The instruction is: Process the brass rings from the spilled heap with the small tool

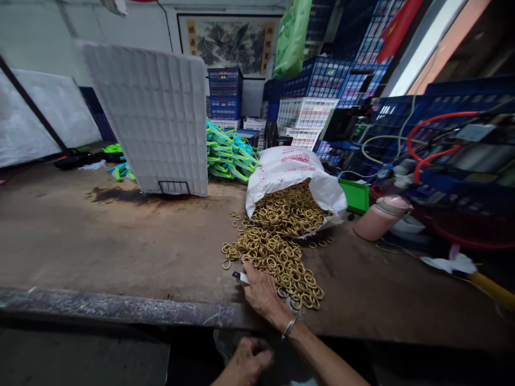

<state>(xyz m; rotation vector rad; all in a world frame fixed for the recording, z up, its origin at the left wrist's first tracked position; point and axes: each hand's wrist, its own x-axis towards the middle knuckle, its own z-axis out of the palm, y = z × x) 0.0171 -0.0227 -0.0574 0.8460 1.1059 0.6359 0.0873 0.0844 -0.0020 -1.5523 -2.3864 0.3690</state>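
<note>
Stained brown tabletop (161,236) bore white sack (277,166). Gold rings (273,252) lay in and before sack. Before sack, my right hand (261,292) pinched black-and-white tool (241,277); my left hand (250,356) curled, grip unclear. Blue crates (225,88), framed picture (231,43) stood behind sack.

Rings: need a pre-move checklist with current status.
1. Sack mouth open: ok, it faces the near side of the table.
2. Rings all in one pile: not ok, a few lie loose beside it and the sack.
3. Right hand at the rings: ok, by the pile's near left side.
4. Right hand free: not ok, a small white-and-black tool sticks out of it.
5. Left hand free: cannot tell, blurred.
</note>
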